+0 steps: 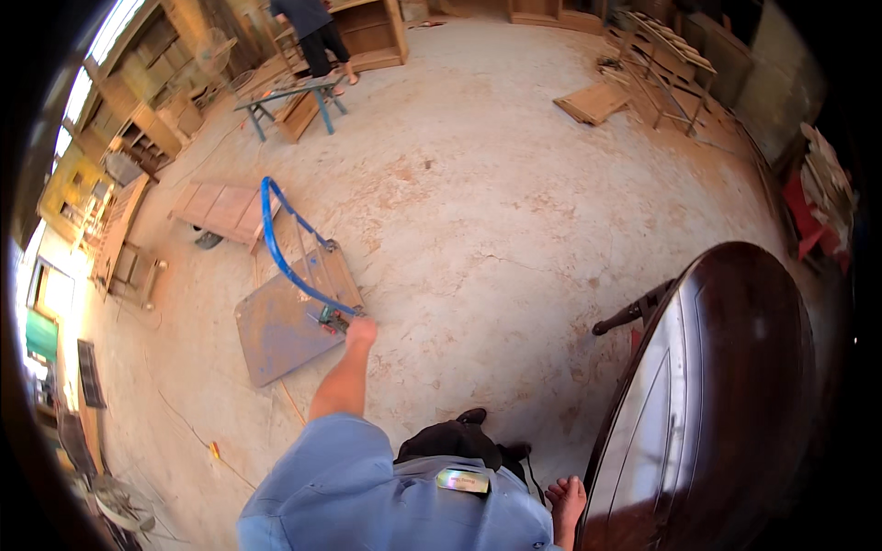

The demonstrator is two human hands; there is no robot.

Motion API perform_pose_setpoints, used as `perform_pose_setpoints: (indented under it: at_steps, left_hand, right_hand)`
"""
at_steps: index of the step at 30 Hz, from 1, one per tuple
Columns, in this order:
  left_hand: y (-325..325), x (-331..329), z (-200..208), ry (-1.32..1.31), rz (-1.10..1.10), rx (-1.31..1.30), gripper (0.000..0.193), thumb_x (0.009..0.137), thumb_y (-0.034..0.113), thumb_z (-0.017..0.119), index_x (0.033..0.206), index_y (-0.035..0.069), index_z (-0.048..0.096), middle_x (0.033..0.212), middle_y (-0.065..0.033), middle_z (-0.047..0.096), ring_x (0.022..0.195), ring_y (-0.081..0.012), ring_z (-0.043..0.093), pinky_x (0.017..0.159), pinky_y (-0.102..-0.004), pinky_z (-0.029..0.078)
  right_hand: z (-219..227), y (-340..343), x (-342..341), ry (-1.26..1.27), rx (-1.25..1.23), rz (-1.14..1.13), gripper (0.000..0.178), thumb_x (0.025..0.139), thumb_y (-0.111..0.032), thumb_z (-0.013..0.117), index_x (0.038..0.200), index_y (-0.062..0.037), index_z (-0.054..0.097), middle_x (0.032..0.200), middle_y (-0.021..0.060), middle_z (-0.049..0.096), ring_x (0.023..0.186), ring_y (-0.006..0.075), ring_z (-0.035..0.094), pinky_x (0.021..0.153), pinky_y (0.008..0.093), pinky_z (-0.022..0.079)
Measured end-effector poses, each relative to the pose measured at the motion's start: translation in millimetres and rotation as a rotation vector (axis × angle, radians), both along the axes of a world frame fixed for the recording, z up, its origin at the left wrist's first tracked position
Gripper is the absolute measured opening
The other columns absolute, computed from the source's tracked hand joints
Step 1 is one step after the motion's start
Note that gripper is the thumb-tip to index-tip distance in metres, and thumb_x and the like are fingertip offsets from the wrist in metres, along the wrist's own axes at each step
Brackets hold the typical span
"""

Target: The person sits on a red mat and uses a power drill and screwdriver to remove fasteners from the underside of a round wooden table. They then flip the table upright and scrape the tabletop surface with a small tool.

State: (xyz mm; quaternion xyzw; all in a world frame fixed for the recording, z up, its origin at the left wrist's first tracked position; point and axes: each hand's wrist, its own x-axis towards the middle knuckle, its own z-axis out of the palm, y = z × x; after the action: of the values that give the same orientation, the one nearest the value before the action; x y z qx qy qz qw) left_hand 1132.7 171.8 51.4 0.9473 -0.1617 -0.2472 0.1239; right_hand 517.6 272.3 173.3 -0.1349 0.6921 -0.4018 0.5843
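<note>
My left hand (361, 331) reaches forward with its fingers closed. A small green and red power tool (333, 319) juts out from it; the grip itself is hidden. Both are seen over the platform trolley (276, 332), by the foot of its bent blue tube handle (272, 234). I cannot tell whether the tool rests on the trolley. Low by my side, my right hand (566, 500) hangs with loosely curled fingers and nothing visible in them. Close to it is the edge of a glossy dark brown wooden tabletop (726, 395), which has a carved leg (634, 308).
Behind the trolley lies a reddish wooden panel (220, 209). An orange cord (234, 470) crosses the floor at left. Further off stand a green sawhorse bench (292, 95) and a person (317, 37). Boards (593, 103) lie at far right; a fan (124, 503) is at lower left.
</note>
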Motion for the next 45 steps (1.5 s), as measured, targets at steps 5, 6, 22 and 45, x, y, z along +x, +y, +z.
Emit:
perform_pose_setpoints:
  at_steps: [5,6,22,45]
  left_hand:
    - [175,87,31,-0.061,0.046,-0.09,0.049,0.091,0.045,0.05,0.111,0.004,0.068,0.111,-0.0265,0.066,0.111,-0.0423,0.061,0.096,-0.0498,0.047]
    - [219,69,8,-0.014,0.101,-0.081,0.049,0.09,0.045,0.051,0.109,0.003,0.068,0.111,-0.0265,0.066,0.11,-0.0425,0.061,0.095,-0.0497,0.047]
    - [353,-226,21,0.68,0.292,-0.009,0.074,0.091,0.056,0.055,0.138,-0.001,0.052,0.135,-0.0237,0.057,0.121,-0.0353,0.059,0.104,-0.0446,0.045]
    - [662,16,-10,0.304,1.405,-0.522,0.061,0.089,0.037,0.058,0.13,-0.009,0.055,0.1,-0.0238,0.07,0.084,-0.0251,0.07,0.08,-0.0375,0.054]
  right_hand:
    - [11,-80,49,-0.004,0.038,0.357,0.027,0.098,-0.032,0.06,0.105,-0.0055,0.058,0.082,0.0054,0.061,0.064,0.0165,0.062,0.055,0.0312,0.054]
    - [6,-90,55,-0.019,0.065,0.436,0.027,0.098,-0.032,0.06,0.105,-0.0056,0.058,0.082,0.0055,0.062,0.064,0.0167,0.062,0.055,0.0314,0.054]
    - [-70,-207,166,0.094,0.151,1.069,0.031,0.099,-0.033,0.055,0.087,-0.0046,0.054,0.073,0.0067,0.056,0.058,0.0204,0.056,0.051,0.0341,0.048]
    - [-81,-73,608,0.44,0.284,1.625,0.021,0.096,-0.027,0.055,0.097,-0.0057,0.056,0.081,0.008,0.06,0.061,0.0186,0.061,0.049,0.0349,0.053]
